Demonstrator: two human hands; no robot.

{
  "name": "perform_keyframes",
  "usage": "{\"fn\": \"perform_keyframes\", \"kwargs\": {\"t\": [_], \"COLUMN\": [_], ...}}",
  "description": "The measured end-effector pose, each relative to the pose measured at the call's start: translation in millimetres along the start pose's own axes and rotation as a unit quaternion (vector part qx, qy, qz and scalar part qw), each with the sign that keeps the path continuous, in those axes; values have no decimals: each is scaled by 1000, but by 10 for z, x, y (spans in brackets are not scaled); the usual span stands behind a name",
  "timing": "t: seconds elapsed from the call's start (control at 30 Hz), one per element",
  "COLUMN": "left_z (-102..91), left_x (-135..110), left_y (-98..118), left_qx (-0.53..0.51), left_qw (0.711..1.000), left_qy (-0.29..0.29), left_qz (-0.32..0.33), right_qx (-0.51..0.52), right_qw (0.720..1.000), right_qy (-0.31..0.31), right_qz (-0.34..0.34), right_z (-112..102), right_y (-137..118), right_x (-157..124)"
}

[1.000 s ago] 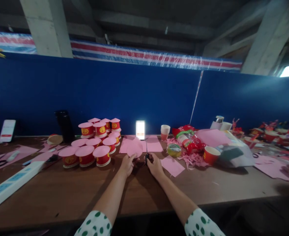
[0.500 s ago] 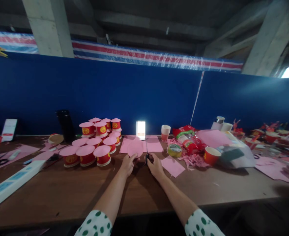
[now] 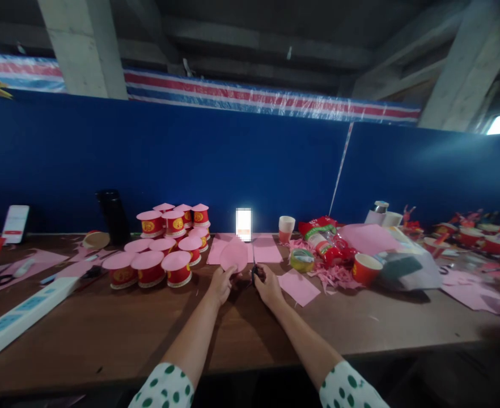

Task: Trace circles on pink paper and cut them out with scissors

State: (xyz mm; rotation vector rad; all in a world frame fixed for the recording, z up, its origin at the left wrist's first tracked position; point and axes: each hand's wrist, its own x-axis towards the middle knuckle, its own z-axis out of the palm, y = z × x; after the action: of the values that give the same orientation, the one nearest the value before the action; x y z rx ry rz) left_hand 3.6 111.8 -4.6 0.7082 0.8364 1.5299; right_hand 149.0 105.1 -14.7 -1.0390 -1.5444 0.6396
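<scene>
My left hand (image 3: 220,285) is closed on the lower edge of a rounded pink paper piece (image 3: 233,255), holding it up over the wooden table (image 3: 156,328). My right hand (image 3: 268,285) is closed on black-handled scissors (image 3: 255,270) whose blades point away from me, just right of the paper. Both hands sit close together at the table's middle. More pink paper sheets (image 3: 267,250) lie flat behind the hands, and a cut pink square (image 3: 298,287) lies to the right of my right hand.
Several upturned red cups with pink paper tops (image 3: 165,249) are stacked at left. A lit phone (image 3: 244,224) leans on the blue wall. A tape roll (image 3: 301,260), snack bag (image 3: 324,241), red cup (image 3: 364,268), black bottle (image 3: 113,216) and white power strip (image 3: 18,318) lie around.
Both hands stay almost still. The pink paper piece has turned slightly in my left hand against the scissors.
</scene>
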Motion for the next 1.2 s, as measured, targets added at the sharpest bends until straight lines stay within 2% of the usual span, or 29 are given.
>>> {"fn": "perform_keyframes", "kwargs": {"t": [0.37, 0.63, 0.83, 0.97, 1.2], "left_z": [16, 24, 23, 38, 72], "left_x": [-15, -8, -7, -19, -48], "left_y": [16, 14, -5, 9, 55], "left_qx": [6, 23, 20, 22, 25], "left_qw": [1000, 1000, 1000, 1000, 999], "left_qy": [-4, -7, -12, -3, 11], "left_qz": [-1, -10, -1, -4, -17], "right_qx": [17, 76, 72, 120, 141], "right_qw": [999, 996, 995, 989, 984], "right_qy": [-19, -50, -64, -83, -78], "right_qz": [-23, 16, 18, 40, 71], "right_z": [-21, 10, 12, 22, 22], "right_y": [12, -22, -36, -27, -14], "right_x": [8, 1, -4, -1, 27]}}
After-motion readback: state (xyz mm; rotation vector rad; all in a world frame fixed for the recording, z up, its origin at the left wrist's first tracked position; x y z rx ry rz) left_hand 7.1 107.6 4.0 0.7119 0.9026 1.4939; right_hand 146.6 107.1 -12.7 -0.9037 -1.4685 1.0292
